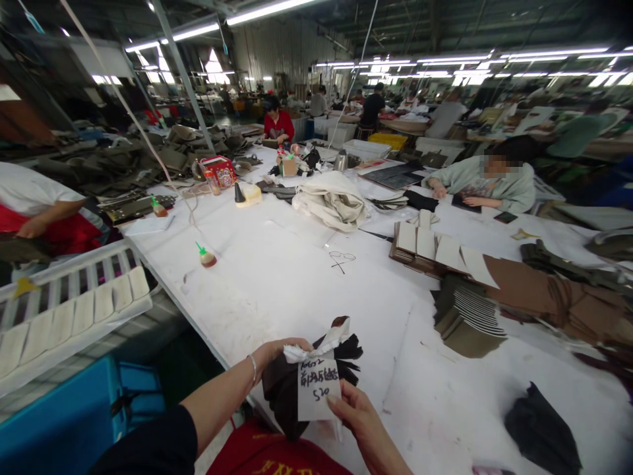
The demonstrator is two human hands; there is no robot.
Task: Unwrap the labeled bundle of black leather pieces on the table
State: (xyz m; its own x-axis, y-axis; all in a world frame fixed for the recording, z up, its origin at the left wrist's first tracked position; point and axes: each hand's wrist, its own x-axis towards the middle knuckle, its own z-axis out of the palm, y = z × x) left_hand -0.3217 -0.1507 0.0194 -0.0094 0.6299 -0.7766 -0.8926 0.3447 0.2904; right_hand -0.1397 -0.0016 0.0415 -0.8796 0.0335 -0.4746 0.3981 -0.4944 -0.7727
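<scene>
Cloth (279, 392), dark and bunched, spreads down and right from the left hand (277, 351), which grips its upper left side. The right hand (363, 417) pinches a thin, white paper card with black writing (311, 410) against the cloth's front.

A bundle of dark cloth pieces (277, 390) is held at the near edge of the table (267, 264); whether the tabletop is touched cannot be told. The bundle is wrapped across its upper part by a crumpled white strip (335, 337). On the right, loose dark ends are fanned out, while the lower left is left bulging and drooping. In front, a white card (315, 389) is held nearly upright, facing the camera, marked with black handwriting: digits, a row of characters, and "520" lowest.
</scene>
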